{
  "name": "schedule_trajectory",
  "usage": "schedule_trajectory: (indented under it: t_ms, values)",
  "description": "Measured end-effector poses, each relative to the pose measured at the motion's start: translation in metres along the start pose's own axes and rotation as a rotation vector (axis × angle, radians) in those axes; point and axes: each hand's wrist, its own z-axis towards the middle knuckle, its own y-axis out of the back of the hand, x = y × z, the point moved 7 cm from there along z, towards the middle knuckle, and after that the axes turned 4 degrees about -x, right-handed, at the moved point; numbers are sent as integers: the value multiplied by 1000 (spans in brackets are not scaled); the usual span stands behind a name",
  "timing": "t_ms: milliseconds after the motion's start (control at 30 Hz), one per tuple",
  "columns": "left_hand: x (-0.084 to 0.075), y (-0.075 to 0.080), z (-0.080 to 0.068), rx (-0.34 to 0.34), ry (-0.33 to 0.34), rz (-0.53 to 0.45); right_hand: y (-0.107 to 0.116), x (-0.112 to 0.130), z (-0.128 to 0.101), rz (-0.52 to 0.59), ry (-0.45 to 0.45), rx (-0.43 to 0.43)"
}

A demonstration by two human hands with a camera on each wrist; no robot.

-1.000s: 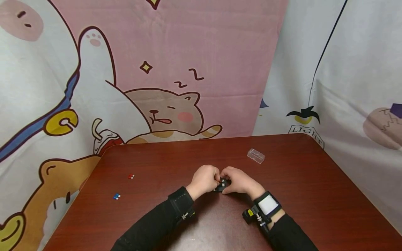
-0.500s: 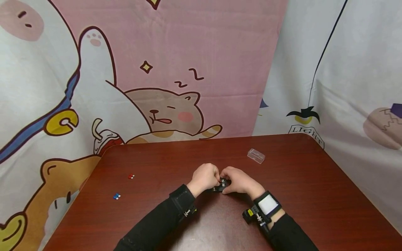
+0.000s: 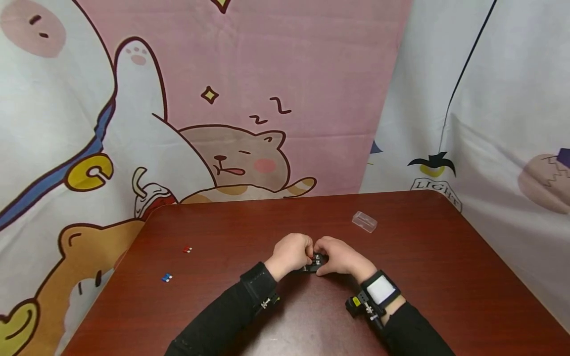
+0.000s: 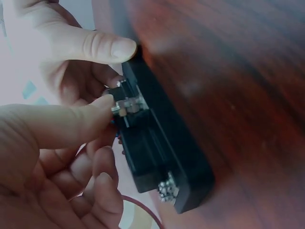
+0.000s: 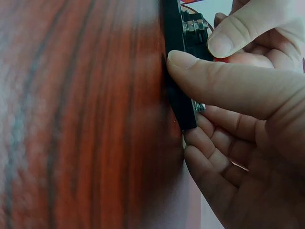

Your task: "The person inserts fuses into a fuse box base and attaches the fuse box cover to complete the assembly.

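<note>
A black terminal block point(image 4: 174, 138) with metal screws and nuts stands between both hands, close over the table. My left hand point(image 3: 291, 253) has its thumb against the metal nuts point(image 4: 131, 106) on the block and its fingers curled behind, pinching there. A bit of red point(image 5: 220, 60) shows just under that thumb in the right wrist view. My right hand point(image 3: 343, 257) grips the other end of the block, thumb along its base and fingers curled behind. In the head view the hands cover much of the block.
Behind the right hand lies a clear plastic cover point(image 3: 364, 222) on the brown table point(image 3: 249, 225). Small red-and-white pieces point(image 3: 187, 249) and blue-and-white pieces point(image 3: 166, 278) lie at the left. A cartoon-printed cloth point(image 3: 320, 99) hangs beyond the far edge.
The left hand has made small shifts at the block, rising slightly and coming back down. The right hand keeps its grip, and the head view has moved a little.
</note>
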Motion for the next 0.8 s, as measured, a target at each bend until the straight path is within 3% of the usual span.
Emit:
schedule_trajectory:
  t_ms: [167, 400, 633, 800]
  values:
    - [-1, 7, -4, 6, -60, 26, -1, -1, 0, 9, -2, 5]
    - [8, 24, -16, -41, -96, 4, -1, 0, 1, 9, -10, 11]
    - [36, 41, -33, -100, -76, 3, 0, 1, 1, -3, -25, 18]
    - [66, 52, -49, -134, -2, -32, 0, 2, 0, -10, -42, 21]
